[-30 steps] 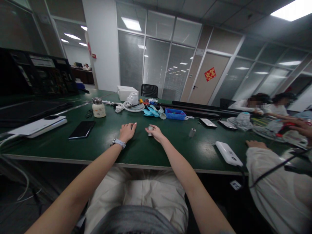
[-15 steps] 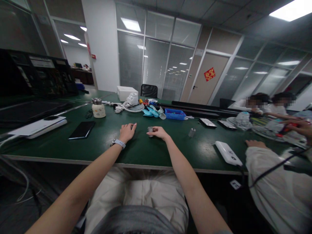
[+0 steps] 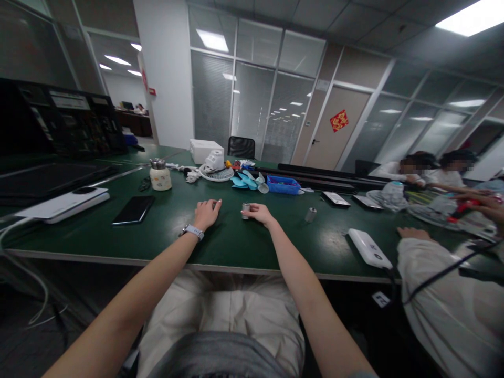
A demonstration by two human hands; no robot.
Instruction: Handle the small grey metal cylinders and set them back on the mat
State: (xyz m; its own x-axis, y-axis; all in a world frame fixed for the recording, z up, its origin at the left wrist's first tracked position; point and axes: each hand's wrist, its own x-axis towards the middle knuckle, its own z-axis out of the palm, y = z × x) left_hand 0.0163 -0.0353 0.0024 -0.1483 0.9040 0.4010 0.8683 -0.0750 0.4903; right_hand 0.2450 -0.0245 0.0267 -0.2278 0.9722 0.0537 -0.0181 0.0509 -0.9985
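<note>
My right hand (image 3: 259, 213) pinches a small silver metal cylinder (image 3: 245, 210) between thumb and fingers. The cylinder stands about upright at the tabletop, and its right side is partly hidden by the fingertips. To its left, my left hand (image 3: 207, 213) rests palm down on the green table (image 3: 232, 247) with nothing in it, fingers loosely spread. A pale watch band circles that wrist. A second silver cylinder (image 3: 311, 214) of similar look stands on the table to the right of my right hand, apart from it.
At left lie a black phone (image 3: 133, 210), a white device (image 3: 65, 205) and a cream bottle (image 3: 160, 176). Farther back are a white fan part (image 3: 216, 170), blue fan blades (image 3: 244, 180) and a blue basket (image 3: 283, 185). A power bank (image 3: 369, 247) lies right, near a co-worker's sleeve (image 3: 437, 278).
The cylinder in my right hand has moved slightly to the right. My left hand stays in about the same place.
</note>
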